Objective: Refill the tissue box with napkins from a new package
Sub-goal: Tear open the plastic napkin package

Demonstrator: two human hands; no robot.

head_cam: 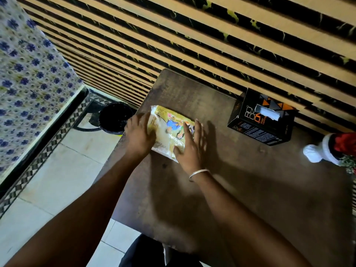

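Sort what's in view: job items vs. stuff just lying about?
Job: napkin package, tissue box, left hand and right hand resting on the package.
Lying about: black bin beside the table, red-and-white ornament.

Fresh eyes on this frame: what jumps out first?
The yellow napkin package lies mid-table, with the left hand and right hand laid on its two ends. Next comes the black tissue box at the far right of the table by the striped wall, a white napkin poking from its slot.
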